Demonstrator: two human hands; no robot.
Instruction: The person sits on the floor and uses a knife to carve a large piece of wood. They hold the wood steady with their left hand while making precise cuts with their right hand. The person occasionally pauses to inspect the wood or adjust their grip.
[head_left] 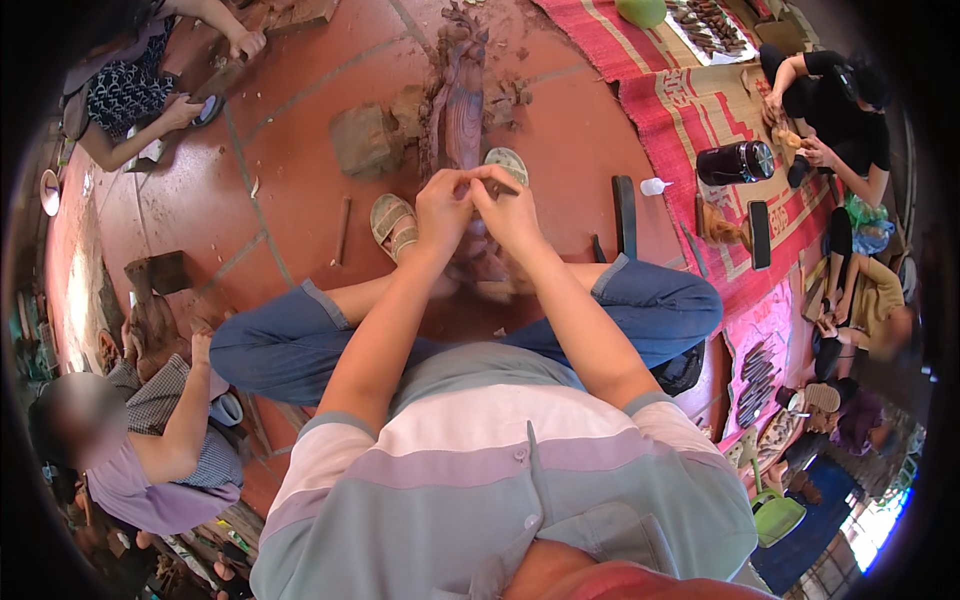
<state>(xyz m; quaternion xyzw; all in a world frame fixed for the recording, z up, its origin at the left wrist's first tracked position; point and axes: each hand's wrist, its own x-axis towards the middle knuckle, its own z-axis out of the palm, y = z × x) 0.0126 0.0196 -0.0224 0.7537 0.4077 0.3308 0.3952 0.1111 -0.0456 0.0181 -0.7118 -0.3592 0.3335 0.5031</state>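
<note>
A long dark reddish-brown wood carving (461,115) with flowing grain lies on the floor between my feet, stretching away from me. Over its near part my two hands meet, fingertips together. My left hand (441,207) is closed, its thumb and forefinger pinched against the other hand's fingers. Closed as well, my right hand (507,208) shows a small dark sliver by its fingers, too small to name. What lies between the fingertips is hidden. Whether the hands touch the carving cannot be told.
Wooden blocks (366,140) sit beside the carving. A thin stick (342,231) lies left on the tiles (290,190). On the right are a dark bar (624,217), a red patterned mat (665,130), a dark flask (735,163) and a phone (760,235). Other people work on both sides.
</note>
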